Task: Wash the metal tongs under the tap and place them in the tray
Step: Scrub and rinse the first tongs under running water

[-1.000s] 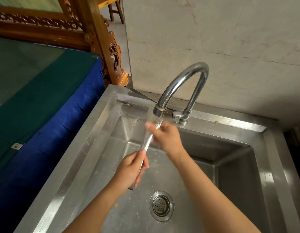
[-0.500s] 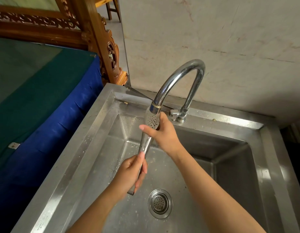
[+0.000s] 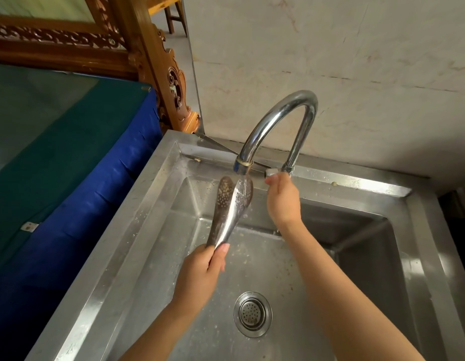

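The metal tongs [image 3: 230, 208] point up and away from me, their two perforated spoon ends spread apart right under the spout of the curved chrome tap [image 3: 278, 118]. Water runs from the spout onto the right-hand end. My left hand [image 3: 200, 274] is shut around the tongs' handle end, low over the sink basin. My right hand [image 3: 282, 199] is up at the back of the sink, fingertips touching the small tap handle [image 3: 271, 173] at the tap's base. No tray is in view.
The steel sink [image 3: 137, 230] has a round drain strainer [image 3: 252, 313] near its front and a lower section at the right. A blue and green covered surface [image 3: 57, 152] lies to the left. Carved wooden furniture [image 3: 153, 74] stands behind it, and a pale wall behind the tap.
My right hand let go of the tongs' upper end and moved right to the tap handle. The tongs' ends sprang apart, and water now falls on them.
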A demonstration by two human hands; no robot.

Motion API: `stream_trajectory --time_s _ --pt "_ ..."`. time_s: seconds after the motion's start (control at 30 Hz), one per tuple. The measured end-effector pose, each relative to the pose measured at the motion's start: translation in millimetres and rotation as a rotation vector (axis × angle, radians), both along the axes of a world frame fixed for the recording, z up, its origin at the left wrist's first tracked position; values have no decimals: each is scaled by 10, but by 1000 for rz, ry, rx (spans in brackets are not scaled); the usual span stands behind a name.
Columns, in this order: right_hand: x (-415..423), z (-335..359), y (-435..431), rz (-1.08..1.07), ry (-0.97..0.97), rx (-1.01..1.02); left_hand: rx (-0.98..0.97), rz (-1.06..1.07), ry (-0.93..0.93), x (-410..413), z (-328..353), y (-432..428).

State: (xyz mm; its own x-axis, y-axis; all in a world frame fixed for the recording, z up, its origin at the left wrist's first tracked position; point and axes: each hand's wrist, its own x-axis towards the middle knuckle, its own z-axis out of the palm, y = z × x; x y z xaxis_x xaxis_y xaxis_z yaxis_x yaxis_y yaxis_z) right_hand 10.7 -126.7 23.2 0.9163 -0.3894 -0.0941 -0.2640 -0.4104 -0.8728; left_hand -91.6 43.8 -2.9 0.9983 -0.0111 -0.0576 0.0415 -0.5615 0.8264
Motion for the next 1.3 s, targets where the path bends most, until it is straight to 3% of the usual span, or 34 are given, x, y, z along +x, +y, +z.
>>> stream_trajectory --time_s 0.1,0.27,0.37,0.57,0.67,0.77,1.0,1.17,1.3 --pt "-140 -28 16 234 84 -34 108 4 -33 9 7 -39" --pt "-253 69 63 182 103 137 381 -35 -173 -42 36 -77" --pt "-272 170 143 298 107 105 487 -68 -219 -69 60 -93" --pt "-120 185 141 228 304 113 467 -11 -197 -120 53 -126" --pt "-98 203 209 122 229 131 471 -29 -233 -126 80 -161" --pt "-80 217 222 25 202 281 446 -8 -257 -108 78 -143" --pt "-24 291 178 369 426 328 602 -36 -293 -49 43 14" --pt "36 203 341 223 202 169 640 12 -347 30 85 54" --pt "60 97 447 127 73 94 513 -102 -360 12 21 110"
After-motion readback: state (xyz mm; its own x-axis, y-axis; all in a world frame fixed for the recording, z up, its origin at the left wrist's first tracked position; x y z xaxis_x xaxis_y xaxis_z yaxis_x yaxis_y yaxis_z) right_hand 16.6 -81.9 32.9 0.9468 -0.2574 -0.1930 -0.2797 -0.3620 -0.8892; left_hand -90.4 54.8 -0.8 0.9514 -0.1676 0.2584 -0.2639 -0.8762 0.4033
